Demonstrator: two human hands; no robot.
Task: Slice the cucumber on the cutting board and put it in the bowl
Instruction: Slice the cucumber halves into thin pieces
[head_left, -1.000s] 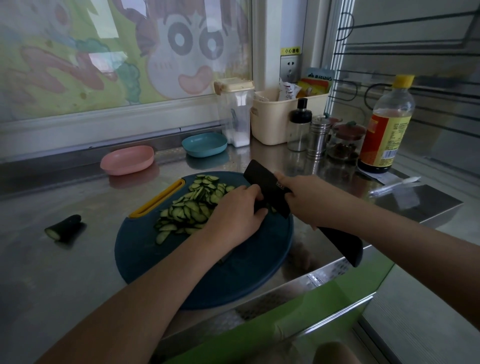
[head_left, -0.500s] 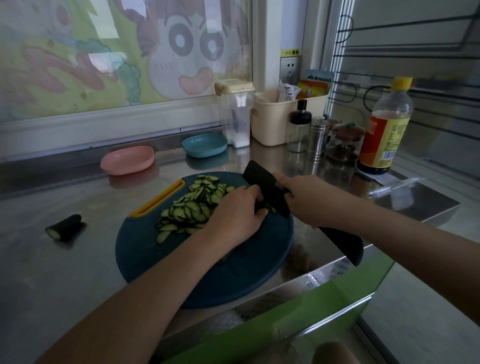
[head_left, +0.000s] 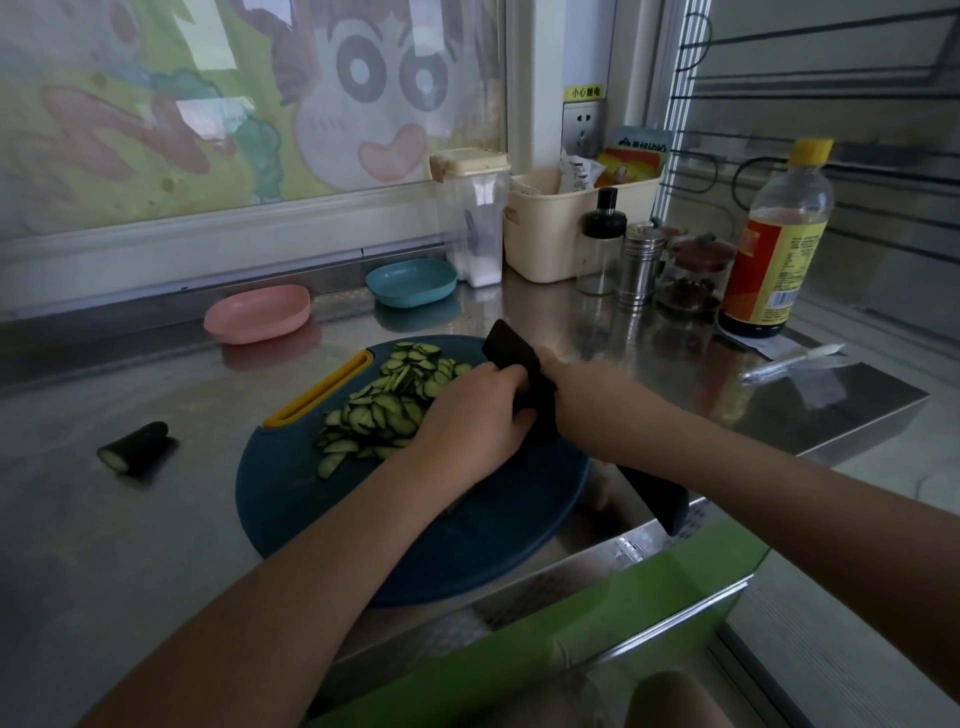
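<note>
Cucumber slices (head_left: 395, 400) were seen heaped on the far-left part of a round dark-blue cutting board (head_left: 415, 545), just beside its yellow handle slot, on a stainless steel counter (head_left: 156, 545). The left hand (head_left: 472, 421) was laid on the board at the near edge of the heap, with its fingers curled and its knuckles close against the blade of a black knife (head_left: 511, 348). Whatever was held beneath it was hidden, so its grasp could not be told. The right hand (head_left: 582, 395) was wrapped round the knife well forward, near the blade, with the black handle left jutting out under the forearm.

A cut-off cucumber end (head_left: 136, 448) was lying on the counter, well apart to the left. A pink bowl (head_left: 257, 313) and a teal bowl (head_left: 411, 283) were set behind the board, and no slices could be seen in either.

The slices were judged to be thin, light, limp and wet, and likely to cling to blade and fingers. It was judged that they would be better gathered as one pile, with cupped fingers or on the flat of the blade, than pinched singly. Any uncut stub was judged firm but slippery-skinned, and best pinned from above with the fingertips tucked back from the edge
</note>
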